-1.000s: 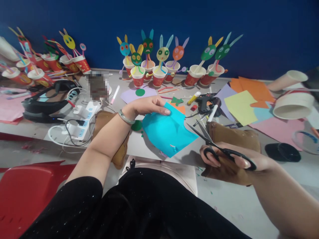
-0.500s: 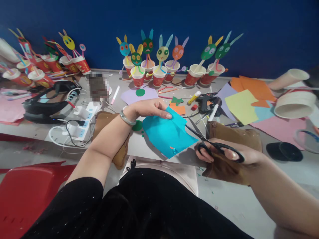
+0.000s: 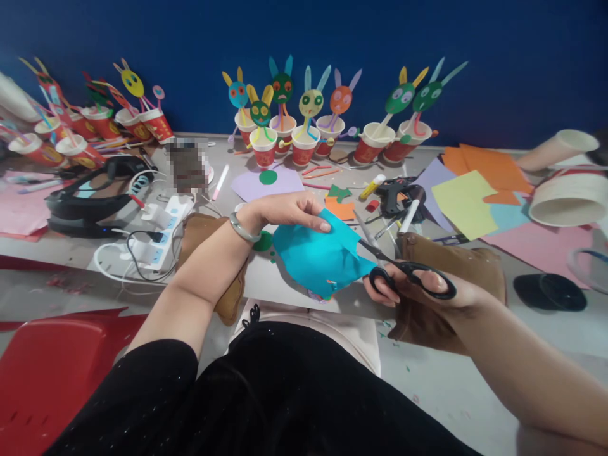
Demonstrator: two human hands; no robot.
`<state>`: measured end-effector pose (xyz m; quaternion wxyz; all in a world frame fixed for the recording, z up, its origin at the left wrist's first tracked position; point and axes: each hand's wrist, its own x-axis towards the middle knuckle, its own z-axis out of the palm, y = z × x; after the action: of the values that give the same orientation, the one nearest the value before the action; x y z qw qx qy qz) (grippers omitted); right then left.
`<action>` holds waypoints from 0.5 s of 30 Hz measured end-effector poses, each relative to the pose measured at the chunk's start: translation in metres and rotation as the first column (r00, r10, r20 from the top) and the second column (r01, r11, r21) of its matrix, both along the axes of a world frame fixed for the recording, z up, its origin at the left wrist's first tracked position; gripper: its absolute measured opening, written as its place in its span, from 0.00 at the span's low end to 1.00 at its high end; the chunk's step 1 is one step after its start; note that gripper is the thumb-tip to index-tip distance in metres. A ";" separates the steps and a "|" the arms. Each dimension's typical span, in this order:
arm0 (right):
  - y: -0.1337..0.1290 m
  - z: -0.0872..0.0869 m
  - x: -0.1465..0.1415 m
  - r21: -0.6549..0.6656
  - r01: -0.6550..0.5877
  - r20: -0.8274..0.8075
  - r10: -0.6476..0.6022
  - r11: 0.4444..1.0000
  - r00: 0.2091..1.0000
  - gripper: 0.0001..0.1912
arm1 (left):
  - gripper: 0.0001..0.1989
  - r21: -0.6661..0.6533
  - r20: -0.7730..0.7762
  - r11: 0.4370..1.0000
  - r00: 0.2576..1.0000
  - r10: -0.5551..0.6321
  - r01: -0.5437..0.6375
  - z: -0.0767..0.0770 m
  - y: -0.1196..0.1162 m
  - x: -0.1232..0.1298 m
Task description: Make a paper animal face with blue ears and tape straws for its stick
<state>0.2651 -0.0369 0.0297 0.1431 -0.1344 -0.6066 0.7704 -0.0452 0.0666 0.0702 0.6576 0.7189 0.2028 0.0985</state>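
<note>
My left hand [image 3: 297,212] pinches the upper edge of a bright blue sheet of paper [image 3: 318,256], thumb on top. In my right hand [image 3: 427,288] are black-handled scissors [image 3: 413,272], fingers and thumb through the loops. Their blades reach the paper's right edge, where a notch shows; part of the blades is hidden by the sheet. Small orange and blue scraps lie on the lower part of the paper. Partly behind my left wrist, a green paper circle [image 3: 263,240] lies on the table.
Rabbit-faced paper figures stand in red cups [image 3: 305,152] along the back. A power strip [image 3: 168,231] with cables lies left. Right of centre are a black glue gun [image 3: 396,193], a white marker [image 3: 409,215], coloured paper sheets [image 3: 463,202] and tape rolls [image 3: 565,206]. A red chair [image 3: 57,367] stands lower left.
The scissors and my right hand have shifted slightly left, and the blades sit further over the paper's edge. The paper's lower part has tilted and bent; my left hand keeps its grip.
</note>
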 end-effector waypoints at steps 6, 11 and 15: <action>-0.014 -0.009 0.000 -0.127 0.112 -0.041 -0.118 0.986 0.992 0.35 | 0.30 -0.015 0.042 1.000 0.999 -0.022 0.022 -0.001 0.000 -0.001; -0.019 -0.017 -0.003 -0.209 0.118 -0.101 -0.141 0.971 0.985 0.35 | 0.31 -0.003 0.038 1.000 0.999 -0.020 0.021 -0.002 0.001 -0.001; -0.019 -0.016 -0.003 -0.207 0.112 -0.098 -0.134 0.972 0.986 0.33 | 0.32 0.002 0.023 1.000 1.000 -0.019 0.019 -0.001 0.001 -0.001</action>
<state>0.2623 -0.0559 0.0140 0.2099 -0.1423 -0.5074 0.8235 -0.0462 0.0672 0.0689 0.6603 0.7200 0.1881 0.1008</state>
